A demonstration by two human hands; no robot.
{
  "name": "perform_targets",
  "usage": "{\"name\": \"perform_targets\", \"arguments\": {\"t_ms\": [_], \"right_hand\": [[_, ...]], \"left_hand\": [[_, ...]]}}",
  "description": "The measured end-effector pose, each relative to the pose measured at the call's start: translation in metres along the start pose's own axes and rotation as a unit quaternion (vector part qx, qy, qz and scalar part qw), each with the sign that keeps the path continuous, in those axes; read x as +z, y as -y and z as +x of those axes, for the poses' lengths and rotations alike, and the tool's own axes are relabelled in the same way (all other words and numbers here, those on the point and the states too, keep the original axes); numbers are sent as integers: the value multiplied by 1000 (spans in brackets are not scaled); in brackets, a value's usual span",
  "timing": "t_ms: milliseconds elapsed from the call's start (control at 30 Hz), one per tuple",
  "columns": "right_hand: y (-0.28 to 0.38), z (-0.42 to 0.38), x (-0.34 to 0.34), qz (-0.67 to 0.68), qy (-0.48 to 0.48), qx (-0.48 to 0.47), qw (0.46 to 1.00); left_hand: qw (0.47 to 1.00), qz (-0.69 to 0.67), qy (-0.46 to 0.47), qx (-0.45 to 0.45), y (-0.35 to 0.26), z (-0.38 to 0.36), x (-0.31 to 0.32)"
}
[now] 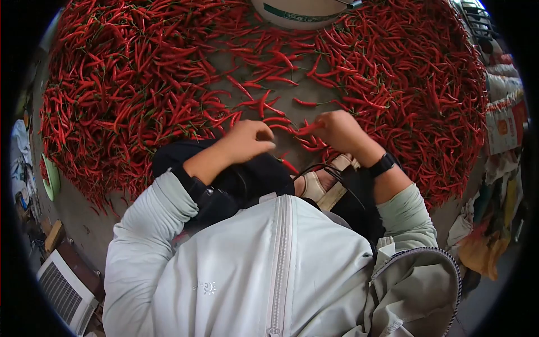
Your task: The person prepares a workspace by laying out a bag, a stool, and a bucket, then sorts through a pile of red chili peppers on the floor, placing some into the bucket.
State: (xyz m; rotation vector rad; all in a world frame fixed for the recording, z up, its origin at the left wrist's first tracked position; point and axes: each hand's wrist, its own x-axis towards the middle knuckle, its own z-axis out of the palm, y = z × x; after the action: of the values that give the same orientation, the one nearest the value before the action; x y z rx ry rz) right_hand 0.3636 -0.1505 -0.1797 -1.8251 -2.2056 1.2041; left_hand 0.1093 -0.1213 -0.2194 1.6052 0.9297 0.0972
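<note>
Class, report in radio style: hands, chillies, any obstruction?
Left hand closed near chillies. Right hand pinching a red chilli. Chilli heap rings the bare floor. Nothing obstructing.

Pale zipped jacket (281, 264), black wristbands (383, 164)

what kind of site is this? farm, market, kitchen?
Most likely a chili sorting or drying yard, not a kitchen. A big heap of red chilies lies loose on a bare concrete floor, sacks stand at the edge, and both hands, left hand and right hand, handle single chilies.
</note>
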Motion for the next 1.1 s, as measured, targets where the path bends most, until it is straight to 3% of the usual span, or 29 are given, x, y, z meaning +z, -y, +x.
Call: {"name": "perform_targets", "arguments": {"t_ms": [33,100,167,200,233,267,333,400,467,500,567,600,667,733,867,933,967,1033,1100], "right_hand": [[-9,3,-1,9,-16,16,1000],[-25,13,4,18,-31,29,999],[-36,23,13,151,-27,59,986],[-32,25,13,151,-26,59,986],[-26,29,14,247,0,84,965],[-21,31,15,340,26,108,934],[-19,36,20,358,35,129,924],[-18,40,21,375,46,148,914],[-19,40,16,497,97,178,844],[-29,41,23,496,96,180,844],[-55,45,40,527,44,25,848],[-52,42,35,525,44,27,849],[-46,37,24,685,81,128,712],[-37,30,15,688,70,138,709],[-28,22,10,700,36,130,701],[-38,24,20,699,29,98,707],[-42,25,24,697,20,68,713],[-33,26,28,712,19,49,701],[-15,26,33,725,18,34,688]], "left_hand": [[996,65,-28,-49,-5,0,-10],[981,176,-79,-32,5,9,-26],[972,214,-95,-26,11,19,-35],[965,226,-134,-1,16,25,-34],[956,237,-173,24,20,30,-33],[956,235,-172,23,25,36,-29],[939,267,-190,100,26,47,-16],[926,318,-168,113,27,56,-2],[909,369,-144,131,27,61,1],[900,400,-133,110,29,64,3],[891,426,-123,93,32,70,7],[896,410,-144,90,34,71,6],[900,394,-166,87,37,71,5],[907,348,-202,123,29,66,0],[938,222,-240,110,10,58,-2],[988,-77,-130,-33,-3,55,-5],[988,-76,-132,-34,-8,53,0],[916,-381,-124,-32,-17,46,13],[929,-354,-106,-31,-25,40,16]]}}
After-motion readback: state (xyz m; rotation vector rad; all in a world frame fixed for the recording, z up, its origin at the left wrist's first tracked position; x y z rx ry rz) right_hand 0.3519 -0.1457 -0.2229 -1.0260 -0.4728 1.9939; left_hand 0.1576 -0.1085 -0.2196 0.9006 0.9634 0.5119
